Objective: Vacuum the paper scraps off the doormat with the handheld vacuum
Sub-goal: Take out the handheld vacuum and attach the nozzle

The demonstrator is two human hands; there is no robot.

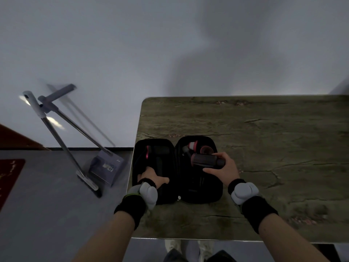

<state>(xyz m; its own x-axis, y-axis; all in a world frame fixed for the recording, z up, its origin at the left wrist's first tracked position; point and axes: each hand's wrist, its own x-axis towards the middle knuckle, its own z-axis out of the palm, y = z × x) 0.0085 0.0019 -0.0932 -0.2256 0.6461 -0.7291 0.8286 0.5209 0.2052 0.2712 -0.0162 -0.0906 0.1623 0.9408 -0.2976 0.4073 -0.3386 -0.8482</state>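
A black zip case (200,193) lies open on the table (273,133), both halves flat. My right hand (222,170) grips the dark cylindrical handheld vacuum (205,160) just above the case's right half. Red and white attachments (193,145) sit at the top of that half. My left hand (151,178) rests inside the left half with fingers curled round its dark contents; what it holds is too dark to make out. A red doormat (8,178) shows at the far left on the floor. No paper scraps can be made out.
A broom (56,135) and a grey dustpan (106,167) lean against the white wall to the left of the table. The grey floor (47,214) spreads between the doormat and the table. My feet show below the table's near edge.
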